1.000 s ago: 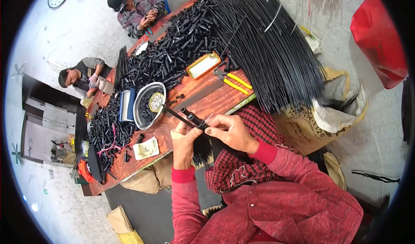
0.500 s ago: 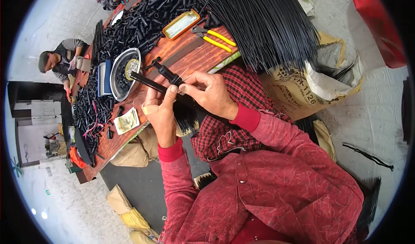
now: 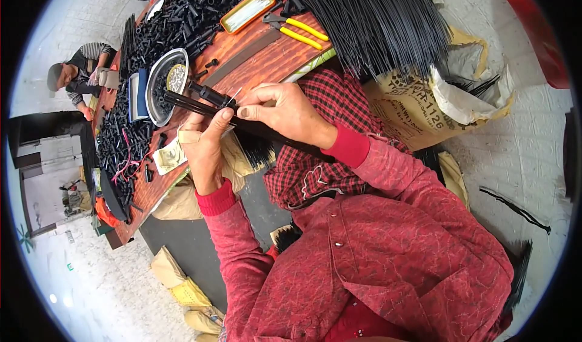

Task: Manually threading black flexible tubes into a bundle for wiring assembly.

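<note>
Rods (image 3: 189,103), slim and black, lie in the left hand (image 3: 203,151), whose fingers curl closed beneath them while its thumb presses on top. Black fitting (image 3: 212,96), ribbed and tube-shaped, sits alongside the rods, held there too. The right hand (image 3: 285,111) is nearly closed, thumb and forefinger pinched on the fitting's end nearer to it; a thin pale pin (image 3: 236,93) sticks up beside those fingertips. Rods and fitting appear in view across the near edge of the reddish table (image 3: 276,57).

Along that edge, toward the right corner, lie yellow-handled pliers (image 3: 303,34), with an orange-rimmed tray (image 3: 247,13) just beyond them. A metal basin (image 3: 180,57) stands farther left, a round dish (image 3: 176,77) of small silvery pieces in it, and a pale packet (image 3: 168,157) lies at the near edge. Loose black parts (image 3: 182,17) heap toward the far edge; long black strands (image 3: 376,26) overhang the right end.
</note>
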Demonstrator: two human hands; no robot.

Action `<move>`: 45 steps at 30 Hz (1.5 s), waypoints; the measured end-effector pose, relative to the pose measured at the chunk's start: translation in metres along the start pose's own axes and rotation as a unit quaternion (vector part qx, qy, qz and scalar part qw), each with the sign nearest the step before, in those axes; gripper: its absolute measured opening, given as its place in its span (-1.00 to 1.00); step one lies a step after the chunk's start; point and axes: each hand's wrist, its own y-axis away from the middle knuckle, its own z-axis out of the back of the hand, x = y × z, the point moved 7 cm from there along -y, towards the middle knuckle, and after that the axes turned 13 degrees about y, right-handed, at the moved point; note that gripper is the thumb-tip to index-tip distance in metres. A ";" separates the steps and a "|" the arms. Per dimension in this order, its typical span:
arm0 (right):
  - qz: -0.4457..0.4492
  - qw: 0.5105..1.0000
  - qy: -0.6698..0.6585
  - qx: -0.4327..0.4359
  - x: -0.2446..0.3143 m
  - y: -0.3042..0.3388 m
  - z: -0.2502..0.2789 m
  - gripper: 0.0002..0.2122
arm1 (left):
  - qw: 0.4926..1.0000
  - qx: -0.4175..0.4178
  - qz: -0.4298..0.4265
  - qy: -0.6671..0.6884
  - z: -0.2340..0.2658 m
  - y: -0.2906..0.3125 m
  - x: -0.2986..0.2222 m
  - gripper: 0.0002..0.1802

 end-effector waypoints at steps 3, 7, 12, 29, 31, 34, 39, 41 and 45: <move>-0.070 0.995 -0.049 0.045 -0.009 -0.003 -0.004 -0.86 | 1.000 0.002 -0.002 0.011 0.002 -0.003 0.004 -0.76; -0.093 0.994 -0.039 0.048 -0.010 -0.005 -0.002 -0.85 | 1.000 -0.005 -0.009 0.013 0.009 -0.006 0.009 -0.76; -0.087 0.992 -0.065 0.066 -0.013 -0.009 -0.006 -0.86 | 1.000 -0.004 -0.006 0.012 0.009 -0.008 0.012 -0.76; -0.027 0.998 -0.005 0.056 -0.005 -0.015 -0.002 -0.90 | 0.999 0.039 -0.010 0.031 0.009 -0.012 0.019 -0.69; -0.033 0.997 -0.025 0.058 -0.005 -0.015 -0.001 -0.92 | 0.999 0.036 -0.014 0.026 0.006 -0.012 0.020 -0.69; -0.059 0.994 -0.039 0.078 -0.008 -0.014 0.000 -0.92 | 0.999 0.045 -0.017 0.015 0.003 -0.013 0.017 -0.69; -0.037 0.990 -0.119 0.062 -0.009 -0.011 0.004 -0.89 | 0.999 0.052 -0.005 0.007 0.003 -0.014 0.020 -0.62; -0.045 0.988 -0.140 0.055 -0.013 -0.013 0.003 -0.90 | 0.998 0.053 -0.010 -0.016 0.002 -0.013 0.017 -0.61; -0.067 0.985 -0.134 0.081 -0.014 -0.015 0.005 -0.89 | 0.999 0.047 -0.003 -0.001 0.002 -0.012 0.017 -0.62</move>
